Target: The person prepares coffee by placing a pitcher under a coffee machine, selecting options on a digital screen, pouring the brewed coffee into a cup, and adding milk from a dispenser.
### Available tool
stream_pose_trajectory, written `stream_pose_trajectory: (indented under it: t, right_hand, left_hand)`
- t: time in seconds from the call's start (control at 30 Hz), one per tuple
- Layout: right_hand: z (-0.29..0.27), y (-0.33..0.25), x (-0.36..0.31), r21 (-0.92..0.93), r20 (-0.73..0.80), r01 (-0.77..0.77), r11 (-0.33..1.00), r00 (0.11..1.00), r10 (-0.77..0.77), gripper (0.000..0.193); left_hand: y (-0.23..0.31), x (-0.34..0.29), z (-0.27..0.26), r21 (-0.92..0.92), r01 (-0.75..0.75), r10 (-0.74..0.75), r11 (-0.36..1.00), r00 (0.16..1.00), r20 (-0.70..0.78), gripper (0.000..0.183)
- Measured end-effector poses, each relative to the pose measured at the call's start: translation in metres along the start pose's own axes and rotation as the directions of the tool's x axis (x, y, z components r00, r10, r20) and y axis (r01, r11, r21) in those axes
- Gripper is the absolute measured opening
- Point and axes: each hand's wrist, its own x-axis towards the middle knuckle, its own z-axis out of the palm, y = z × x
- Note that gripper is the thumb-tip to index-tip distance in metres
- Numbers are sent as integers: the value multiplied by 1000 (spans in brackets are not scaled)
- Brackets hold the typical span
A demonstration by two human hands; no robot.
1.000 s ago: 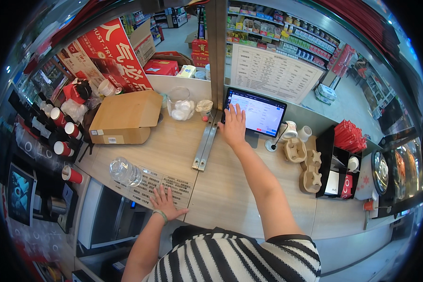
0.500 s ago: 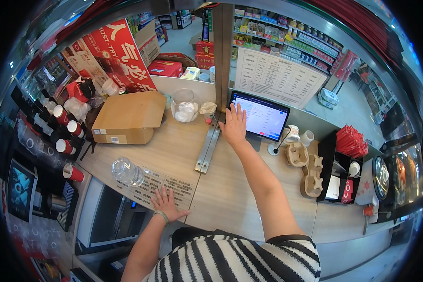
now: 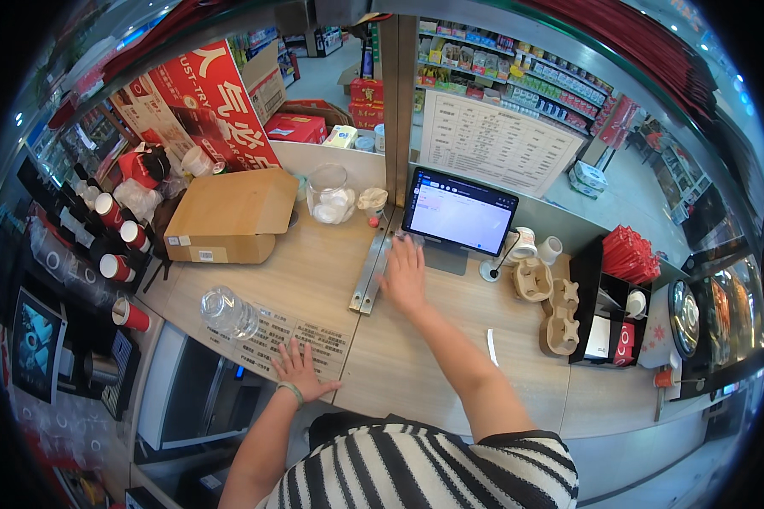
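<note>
On the wooden counter [image 3: 450, 356], far of centre: tablet screen [image 3: 458, 212], dark-framed, propped upright on a stand, display lit pale with a coloured band along its top edge. It stands just right of the vertical post [image 3: 396, 93] and near side of the glass partition.

Right hand [image 3: 405, 276]: flat, palm down, fingers spread and gripping nothing, resting on the counter just near of the tablet's lower left corner, beside the metal track [image 3: 367, 273] that runs near-to-far across the counter.

Left hand [image 3: 299, 366]: open, fingers splayed, holding nothing, pressed on a printed sheet [image 3: 284, 338] at the counter's near edge; a band shows at the wrist.

Left of the track: clear plastic bottle [image 3: 227, 312] lying on its side at the far left corner of the sheet; cardboard box [image 3: 229, 214] with its flap open, far left; glass jar [image 3: 328, 193] against the partition.

Right of the tablet: two small white cups [image 3: 536, 246], pulp cup carriers [image 3: 552, 305], black organiser [image 3: 611, 297] with red packets.

Edges: counter's left end drops off to a machine bay, where red-and-white paper cups [image 3: 115, 242] stand in a row. Near edge runs under the left hand, close to the striped shirt [image 3: 424, 467].

Open room: bare wood between track and carriers, crossed by the right forearm; a thin white strip [image 3: 491, 346] lies there.
</note>
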Motion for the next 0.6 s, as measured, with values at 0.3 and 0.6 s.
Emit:
stream_pose_trajectory:
  t: [0.3,0.6]
  right_hand:
    - [-42,-99,-155,301,281,9,953,955,-98,60]
    - [-39,-105,-185,396,223,148,906,942,-251,58]
  left_hand:
    - [-4,1,9,7,-4,4,1000,1000,-28,135]
    - [-6,1,13,6,-48,49,999,991,-126,134]
